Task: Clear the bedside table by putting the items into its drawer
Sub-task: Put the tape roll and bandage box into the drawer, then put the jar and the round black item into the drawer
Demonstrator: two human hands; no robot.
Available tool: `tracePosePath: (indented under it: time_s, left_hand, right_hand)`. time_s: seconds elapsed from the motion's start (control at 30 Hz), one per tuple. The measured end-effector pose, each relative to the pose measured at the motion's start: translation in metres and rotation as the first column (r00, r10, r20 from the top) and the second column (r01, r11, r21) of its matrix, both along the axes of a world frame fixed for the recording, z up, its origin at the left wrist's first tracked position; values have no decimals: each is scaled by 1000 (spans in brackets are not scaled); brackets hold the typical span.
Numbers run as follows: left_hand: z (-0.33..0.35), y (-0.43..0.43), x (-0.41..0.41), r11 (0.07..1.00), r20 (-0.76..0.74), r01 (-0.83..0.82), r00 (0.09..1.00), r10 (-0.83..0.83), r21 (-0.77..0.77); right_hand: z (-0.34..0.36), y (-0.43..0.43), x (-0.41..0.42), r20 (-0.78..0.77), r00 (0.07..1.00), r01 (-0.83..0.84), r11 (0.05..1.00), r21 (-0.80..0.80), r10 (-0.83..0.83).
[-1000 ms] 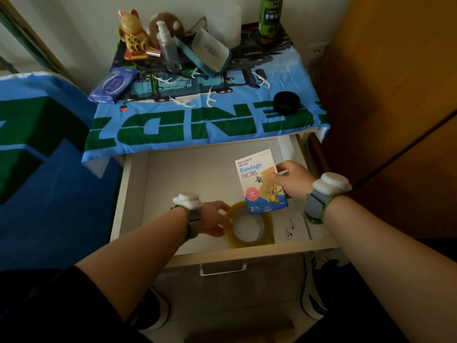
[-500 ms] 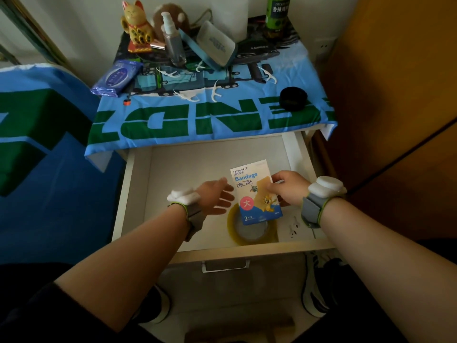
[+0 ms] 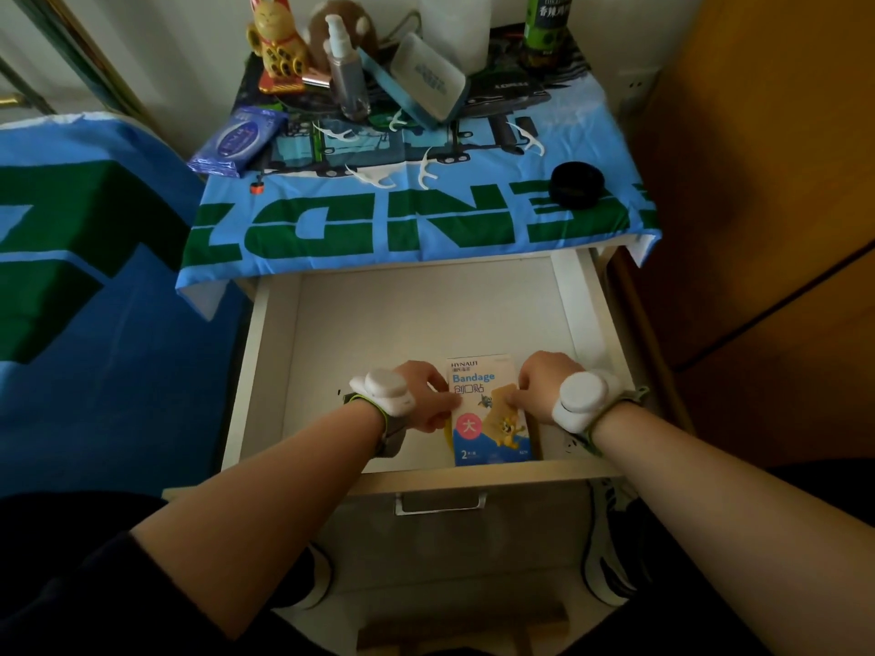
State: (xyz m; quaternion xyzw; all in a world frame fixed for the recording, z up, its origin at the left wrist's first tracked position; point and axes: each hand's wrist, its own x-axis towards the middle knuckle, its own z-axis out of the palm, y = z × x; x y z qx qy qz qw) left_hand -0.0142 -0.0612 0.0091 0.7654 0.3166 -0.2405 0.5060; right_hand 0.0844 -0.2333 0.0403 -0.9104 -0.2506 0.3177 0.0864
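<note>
Bandage box [image 3: 492, 421]: flat rectangular carton, glossy white-and-blue print, pink dot, cartoon cat. Lies at near right of open drawer [image 3: 473, 479], smooth white panels, metal handle on front. Left hand [image 3: 420, 395] curled fingers pinch box's left edge; right hand [image 3: 543, 383] curled fingers grip right edge, fingertips on printed face.

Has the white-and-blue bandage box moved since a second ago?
Yes: the white-and-blue bandage box has dropped toward the front wall of the white drawer.
</note>
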Motion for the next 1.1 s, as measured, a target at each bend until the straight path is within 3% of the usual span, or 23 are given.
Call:
tracePosePath:
  time_s: [0.33,0.5,0.6,0.83,1.0,1.1]
  left_hand:
    - [5,-2,1,994,-24,105,994,-104,41]
    - [19,7,-2,956,-7,161,986,-164,245]
    - [36,13,-2,921,137,90,979,-152,379]
    - [89,31,13,897,501,-106,854,-139,429]
    - [121,52,37,883,649,-231,753,-104,409]
    - [134,57,57,876,678,-259,729,-99,407]
  right_hand:
    - [7,-1,3,-28,997,-68,996,-61,66]
    - [24,0,7,58,998,-25,999,-23,27]
    - [41,3,9,89,996,-37,997,63,32]
    - [68,15,16,160,986,-98,946,310,49]
    - [89,34,41,352,923,-105,775,623,-158]
    - [101,41,66,419,861,-75,741,668,-290]
